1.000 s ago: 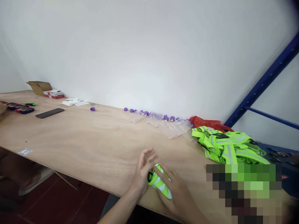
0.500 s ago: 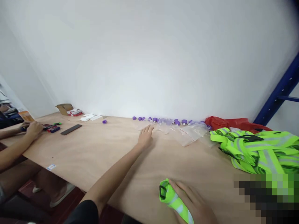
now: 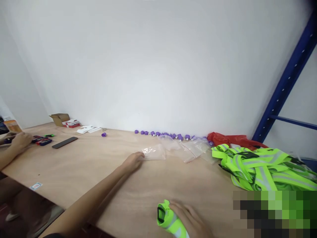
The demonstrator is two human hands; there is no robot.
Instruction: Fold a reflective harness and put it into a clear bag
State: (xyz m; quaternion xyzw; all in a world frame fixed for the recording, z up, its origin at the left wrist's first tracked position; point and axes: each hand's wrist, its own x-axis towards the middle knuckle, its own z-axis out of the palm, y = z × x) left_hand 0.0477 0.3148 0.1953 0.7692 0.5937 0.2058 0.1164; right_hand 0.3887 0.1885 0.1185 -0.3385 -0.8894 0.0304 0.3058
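Note:
My left hand (image 3: 134, 161) is closed on the left edge of a clear plastic bag (image 3: 155, 152), low over the wooden table. Near the front edge, my right hand (image 3: 190, 219) wraps round a rolled-up neon green reflective strap (image 3: 170, 220) with grey stripes and a black buckle at its end. More clear bags (image 3: 194, 148) lie overlapped just beyond and to the right of the one in my left hand. A heap of the same green straps (image 3: 262, 165) rests at the right, with part of it blurred out by blocks.
Purple caps (image 3: 180, 137) line the wall, with one purple piece (image 3: 104, 134) apart. A red bag (image 3: 230, 140) lies behind the straps. At left are a dark flat bar (image 3: 64, 142), a cardboard box (image 3: 59, 119) and another person's hands (image 3: 22, 141). A blue metal frame (image 3: 282, 79) stands right.
My left hand has drawn back toward me and to the left, now with a clear bag in its fingers. My right hand still holds the rolled strap. The view has shifted to the right.

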